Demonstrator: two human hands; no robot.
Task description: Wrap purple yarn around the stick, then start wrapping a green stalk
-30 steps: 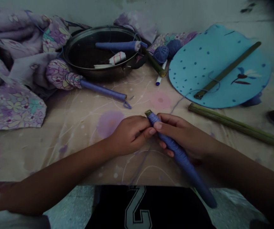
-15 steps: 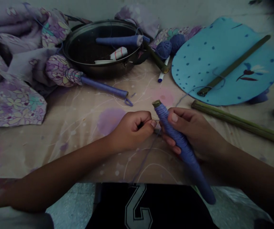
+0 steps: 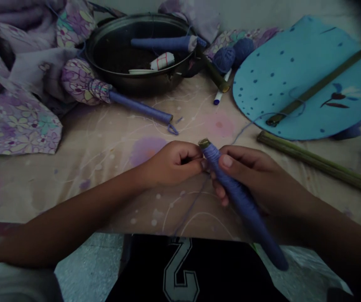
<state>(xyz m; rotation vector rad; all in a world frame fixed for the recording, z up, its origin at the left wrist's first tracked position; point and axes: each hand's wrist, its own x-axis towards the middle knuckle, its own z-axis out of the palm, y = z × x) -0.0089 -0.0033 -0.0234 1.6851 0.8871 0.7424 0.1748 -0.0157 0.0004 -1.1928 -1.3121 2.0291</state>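
Observation:
My right hand (image 3: 252,176) is wrapped round a yarn-wound stick (image 3: 237,188), blue-violet, its bare greenish end tilted up and to the left. Thumb and finger of my left hand (image 3: 183,161) are pinched together just left of that end, on the yarn (image 3: 193,205). A strand of this yarn hangs from between the hands toward the table's front edge. Beyond them lies a cloth-headed stick (image 3: 141,107), its handle wound in the same yarn and ending in a small loop. Where my left fingertips meet the strand is partly hidden.
A dark metal pan (image 3: 114,75) holds another yarn-wound stick (image 3: 161,43) and a white wrapped roll (image 3: 162,61). Balls of blue yarn (image 3: 223,59) and a marker (image 3: 219,94) lie beside it. On the right are a blue dotted mat (image 3: 262,88) and green stalks (image 3: 318,161). Floral cloth (image 3: 26,126) is heaped left.
My left hand has come closer to the stick's upper end, and the gap between the hands has narrowed. The whole view has shifted slightly. My right hand keeps its hold.

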